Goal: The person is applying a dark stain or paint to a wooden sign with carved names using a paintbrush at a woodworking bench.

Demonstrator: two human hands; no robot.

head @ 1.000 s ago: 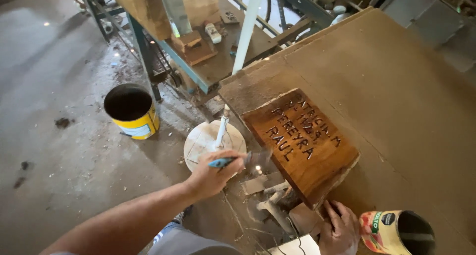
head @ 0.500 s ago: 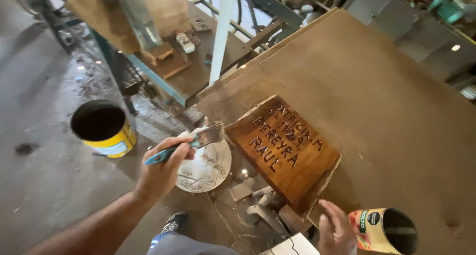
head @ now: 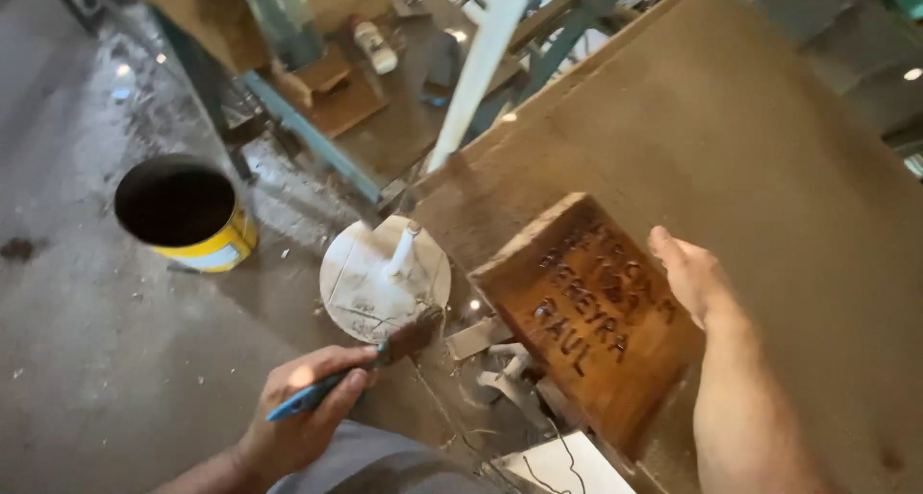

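Wooden and dark-stained, the carved plaque (head: 593, 313) lies tilted at the near-left edge of the brown tabletop (head: 769, 167), one corner jutting past the edge. The right hand (head: 694, 278) rests open on the plaque's right side, fingers spread flat. The left hand (head: 303, 412) is clenched around a blue-handled brush (head: 361, 369), held off the tabletop's left edge above the floor (head: 87, 359). Beyond the bristles a white round disc (head: 385, 278) with a short post sits on the floor; wood scraps (head: 500, 359) lie between it and the plaque. A yellow can (head: 185, 212) stands farther left. The carved letters are blurred, and the bristles are hard to make out.
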